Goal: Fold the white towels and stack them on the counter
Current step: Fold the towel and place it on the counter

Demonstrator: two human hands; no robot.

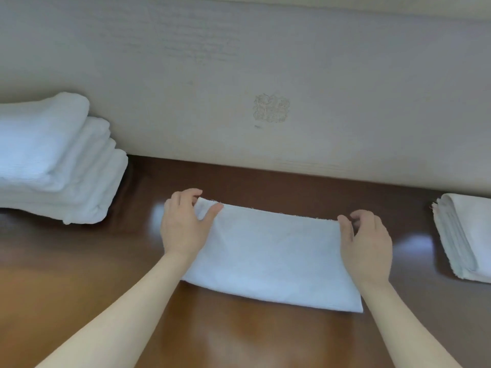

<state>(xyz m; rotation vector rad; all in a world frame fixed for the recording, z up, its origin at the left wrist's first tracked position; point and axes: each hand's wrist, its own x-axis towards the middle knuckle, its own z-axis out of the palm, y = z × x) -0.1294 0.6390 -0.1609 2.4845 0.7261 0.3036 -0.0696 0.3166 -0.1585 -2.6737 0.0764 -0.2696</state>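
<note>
A white towel (273, 256) lies flat on the glossy brown counter (79, 261), folded into a wide rectangle. Its frayed edges run along the far side and its smooth fold lies along the near side. Both hands of the person are at this towel's far corners. The left hand (184, 221) grasps the far left corner, with the thumb lying on top of the cloth and the fingers curled over the edge behind it. The right hand (368, 243) grasps the far right corner in the same way, thumb on the upper face and fingers bent round the far edge. The bare forearms reach in from the near side, one along each short side of the towel. Well to the left of the towel sits a tall pile of folded white towels (53, 160), its rounded folds facing the towel. Well to the right of the towel, partly cut off by the picture's edge, stands a lower stack of folded cloths (467, 240). Beyond the towel's far edge rises a pale wall (265, 62), which bears a faint ornamental mark (271, 108).
</note>
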